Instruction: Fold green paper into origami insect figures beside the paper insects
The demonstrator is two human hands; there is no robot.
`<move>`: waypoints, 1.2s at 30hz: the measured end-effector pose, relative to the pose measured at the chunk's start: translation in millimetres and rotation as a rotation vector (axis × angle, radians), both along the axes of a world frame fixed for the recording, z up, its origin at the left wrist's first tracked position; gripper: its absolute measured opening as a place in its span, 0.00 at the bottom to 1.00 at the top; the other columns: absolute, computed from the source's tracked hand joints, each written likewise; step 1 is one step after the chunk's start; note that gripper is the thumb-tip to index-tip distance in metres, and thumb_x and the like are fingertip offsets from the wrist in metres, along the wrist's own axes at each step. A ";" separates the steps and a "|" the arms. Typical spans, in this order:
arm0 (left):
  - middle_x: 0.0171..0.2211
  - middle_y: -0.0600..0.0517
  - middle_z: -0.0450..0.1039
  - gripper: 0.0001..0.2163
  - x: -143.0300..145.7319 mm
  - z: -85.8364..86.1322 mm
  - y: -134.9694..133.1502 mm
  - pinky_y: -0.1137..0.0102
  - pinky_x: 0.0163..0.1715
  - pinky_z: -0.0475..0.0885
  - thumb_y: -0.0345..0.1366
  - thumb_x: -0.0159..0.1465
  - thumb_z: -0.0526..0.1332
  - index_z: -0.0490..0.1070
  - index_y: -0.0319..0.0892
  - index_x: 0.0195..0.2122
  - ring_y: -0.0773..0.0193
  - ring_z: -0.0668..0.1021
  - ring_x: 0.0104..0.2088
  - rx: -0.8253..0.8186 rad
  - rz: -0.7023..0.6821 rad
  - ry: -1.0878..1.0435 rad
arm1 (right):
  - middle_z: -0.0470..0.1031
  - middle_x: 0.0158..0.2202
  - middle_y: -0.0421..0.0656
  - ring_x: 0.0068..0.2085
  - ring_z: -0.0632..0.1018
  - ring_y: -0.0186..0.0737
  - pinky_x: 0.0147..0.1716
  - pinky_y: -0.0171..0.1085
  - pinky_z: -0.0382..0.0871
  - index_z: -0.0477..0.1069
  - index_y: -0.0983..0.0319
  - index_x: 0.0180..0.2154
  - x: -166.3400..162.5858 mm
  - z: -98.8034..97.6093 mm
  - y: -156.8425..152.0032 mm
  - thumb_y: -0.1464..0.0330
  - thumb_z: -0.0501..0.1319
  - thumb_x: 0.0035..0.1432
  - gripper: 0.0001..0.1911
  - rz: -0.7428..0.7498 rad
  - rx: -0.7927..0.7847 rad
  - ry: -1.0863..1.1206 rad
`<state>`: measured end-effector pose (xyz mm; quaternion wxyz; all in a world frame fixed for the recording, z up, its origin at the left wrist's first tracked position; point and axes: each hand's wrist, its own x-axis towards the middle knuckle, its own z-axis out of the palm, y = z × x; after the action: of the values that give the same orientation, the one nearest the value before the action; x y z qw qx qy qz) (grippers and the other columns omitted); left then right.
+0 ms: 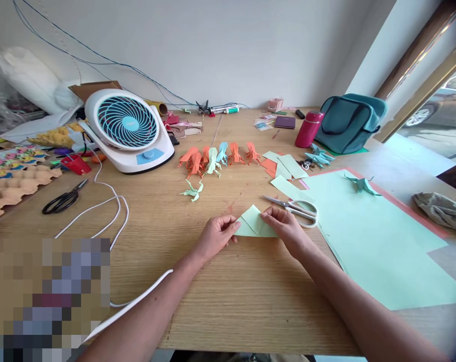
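Observation:
A pale green piece of folded paper (253, 222) is held up between my two hands, its pointed corner facing away from me. My left hand (219, 232) pinches the left end between thumb and fingers. The right end is pinched by my right hand (284, 223), near the fold. Just beyond the right hand lie white-handled scissors (303, 211). Farther back stand several folded paper figures (212, 161) in orange, green and blue, with a single green figure (193, 191) in front of them.
Large green paper sheets (378, 251) cover the right side, with cut paper pieces (288, 168) behind. A white fan (129, 130) stands at the left, its cord looping forward. Black scissors (64, 201) lie nearby. A pink bottle (309, 129) and a teal bag (350, 123) stand back right.

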<state>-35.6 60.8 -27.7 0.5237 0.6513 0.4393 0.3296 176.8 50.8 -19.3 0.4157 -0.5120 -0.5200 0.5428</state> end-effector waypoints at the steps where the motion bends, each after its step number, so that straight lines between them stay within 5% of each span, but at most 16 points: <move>1: 0.20 0.58 0.62 0.15 -0.2 -1.6 0.8 0.76 0.21 0.60 0.47 0.63 0.58 0.66 0.40 0.26 0.70 0.69 0.21 0.024 0.016 0.010 | 0.62 0.25 0.36 0.26 0.60 0.32 0.25 0.34 0.50 0.66 0.61 0.29 0.0 1.1 0.0 0.45 0.63 0.52 0.25 0.003 0.003 0.002; 15: 0.18 0.59 0.57 0.17 3.3 2.8 -4.5 0.74 0.23 0.56 0.46 0.65 0.56 0.71 0.39 0.27 0.71 0.61 0.21 0.116 -0.042 0.093 | 0.64 0.24 0.37 0.26 0.63 0.33 0.26 0.35 0.57 0.68 0.62 0.25 -0.8 3.2 -3.1 0.44 0.64 0.50 0.27 0.135 -0.010 0.054; 29: 0.18 0.59 0.55 0.17 2.4 9.7 -5.9 0.74 0.23 0.54 0.45 0.65 0.55 0.65 0.40 0.23 0.71 0.59 0.21 0.112 -0.070 0.097 | 0.53 0.21 0.35 0.24 0.54 0.30 0.23 0.34 0.48 0.56 0.60 0.21 -1.8 2.6 -4.1 0.41 0.59 0.54 0.31 0.130 0.014 0.037; 36: 0.18 0.59 0.57 0.16 2.6 9.2 -4.9 0.74 0.24 0.55 0.43 0.65 0.55 0.66 0.40 0.23 0.71 0.61 0.21 0.162 -0.060 0.110 | 0.54 0.22 0.36 0.25 0.55 0.31 0.23 0.34 0.49 0.60 0.61 0.20 -3.0 1.7 -0.7 0.39 0.62 0.47 0.32 0.115 0.024 -0.005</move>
<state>-33.0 55.8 -18.5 0.4541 0.7213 0.4197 0.3120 173.8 50.1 -17.6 0.3885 -0.4778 -0.5560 0.5582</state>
